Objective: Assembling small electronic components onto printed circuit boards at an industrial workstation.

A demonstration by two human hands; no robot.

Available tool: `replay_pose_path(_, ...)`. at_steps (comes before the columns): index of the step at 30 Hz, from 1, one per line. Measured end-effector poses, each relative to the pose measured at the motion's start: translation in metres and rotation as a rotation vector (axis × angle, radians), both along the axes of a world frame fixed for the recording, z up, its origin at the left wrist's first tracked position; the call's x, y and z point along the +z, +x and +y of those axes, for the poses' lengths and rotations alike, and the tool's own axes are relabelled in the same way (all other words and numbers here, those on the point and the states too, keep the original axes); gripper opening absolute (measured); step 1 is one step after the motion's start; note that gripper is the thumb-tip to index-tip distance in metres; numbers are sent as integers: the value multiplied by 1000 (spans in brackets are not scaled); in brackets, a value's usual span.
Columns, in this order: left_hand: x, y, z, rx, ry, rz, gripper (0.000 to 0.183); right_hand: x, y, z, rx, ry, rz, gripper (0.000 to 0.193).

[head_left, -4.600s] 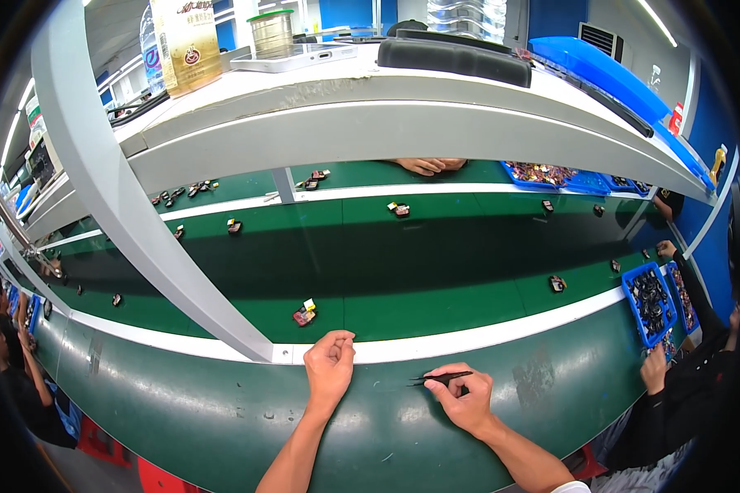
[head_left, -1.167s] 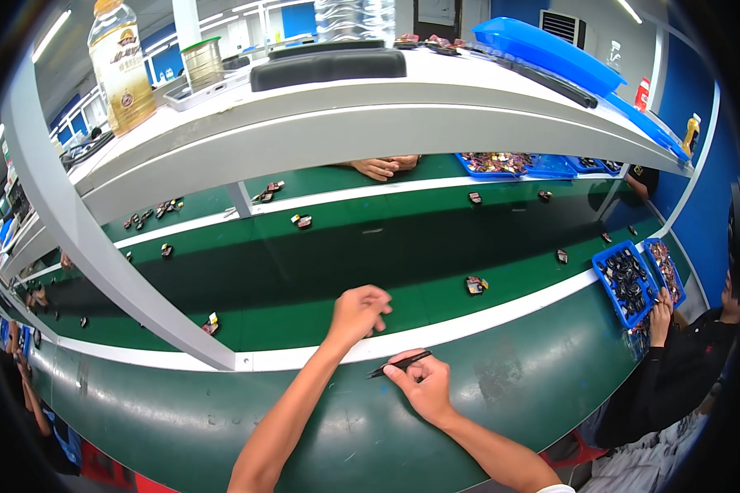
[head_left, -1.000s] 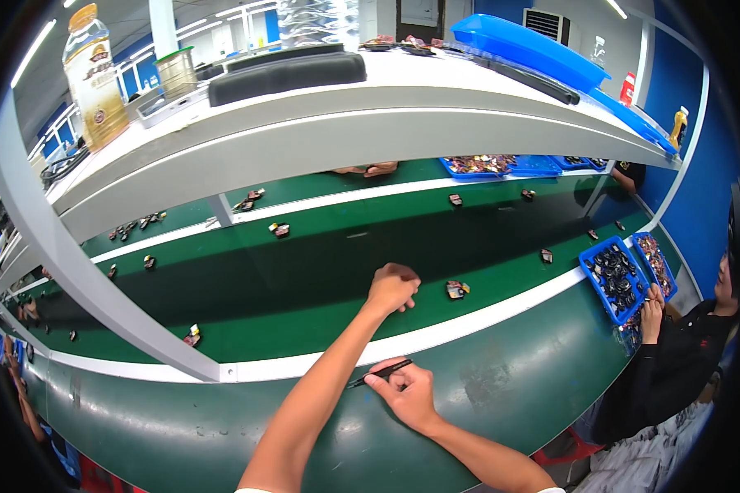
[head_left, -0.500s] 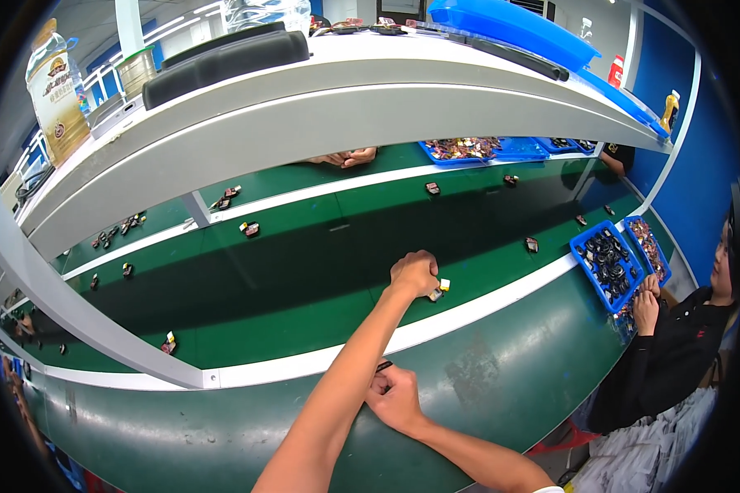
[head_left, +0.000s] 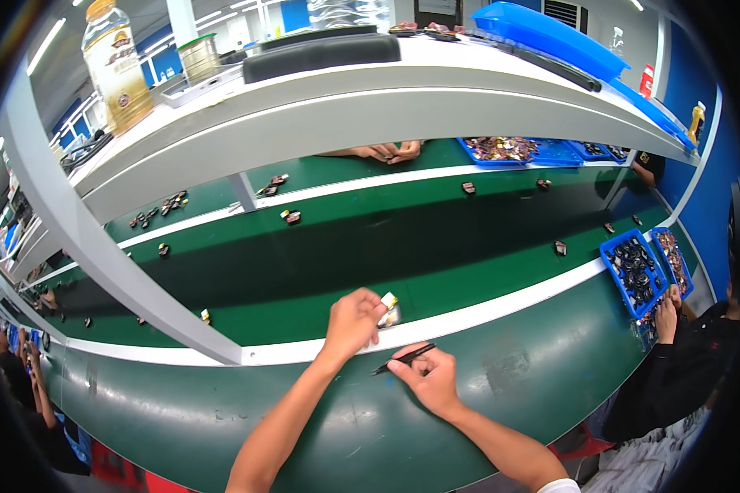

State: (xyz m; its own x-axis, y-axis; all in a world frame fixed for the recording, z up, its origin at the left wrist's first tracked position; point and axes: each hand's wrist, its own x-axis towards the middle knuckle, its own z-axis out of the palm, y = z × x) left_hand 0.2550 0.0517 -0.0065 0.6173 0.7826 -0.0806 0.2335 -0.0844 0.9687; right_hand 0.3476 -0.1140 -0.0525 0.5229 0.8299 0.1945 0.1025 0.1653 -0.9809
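My left hand (head_left: pixel 355 319) is closed, its thumb and fingers pinching a small part (head_left: pixel 392 315) with a white and yellow tag at its top. It holds this part over the near edge of the green conveyor belt, by the white rail. Just right of it and nearer to me, my right hand (head_left: pixel 432 383) grips a slim black pen (head_left: pixel 404 359). The pen's tip points left, over the green bench top (head_left: pixel 304 411). My fingers partly hide both the part and the pen.
Several small dark parts lie spaced along the belt (head_left: pixel 304 320). A white shelf (head_left: pixel 370 111) spans above it on a grey post (head_left: pixel 131 271). At right, a person in a dark top has a hand beside blue trays (head_left: pixel 633 271). Another person's hands (head_left: pixel 390 152) show across the belt.
My left hand has drawn back toward me from the belt with the tagged part. My right hand, earlier partly behind my left forearm, now shows fully with the pen. The whole view has shifted.
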Motion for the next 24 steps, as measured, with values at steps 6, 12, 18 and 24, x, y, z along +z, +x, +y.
replay_pose_path(6,-17,-90,-48,246,-191,-142,18,17,-5,-2,150,17,323,11)
replay_pose_path(12,-32,-101,-80,195,-159,-286,19,19,-15,-11,126,1,252,12)
replay_pose_path(18,-37,-100,-85,194,-91,-274,17,11,-21,-9,96,33,47,14)
replay_pose_path(24,-35,-97,-91,192,20,-273,16,10,-23,-9,59,-6,-69,13)
